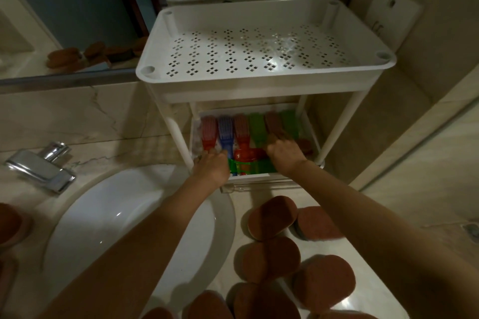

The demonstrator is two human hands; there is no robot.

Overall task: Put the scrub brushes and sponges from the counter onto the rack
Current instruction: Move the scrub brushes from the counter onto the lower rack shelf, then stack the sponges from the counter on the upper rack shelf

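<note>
A white two-tier rack (259,85) stands on the counter by the mirror. Its top tray is bare; the lower tray (259,176) holds a row of scrub brushes: red (207,129), blue (225,132), orange-red (242,129), green (256,129) and brown (274,124). My left hand (211,166) reaches into the lower tray with its fingers on the blue brush's handle. My right hand (283,150) rests on the brown brush, fingers curled over it. Several brown oval sponges (272,217) lie on the counter in front of the rack.
A white sink basin (108,220) with a chrome tap (41,166) lies to the left. The mirror (64,8) behind reflects sponges and the rack. A tiled wall and glass panel (427,137) close off the right side.
</note>
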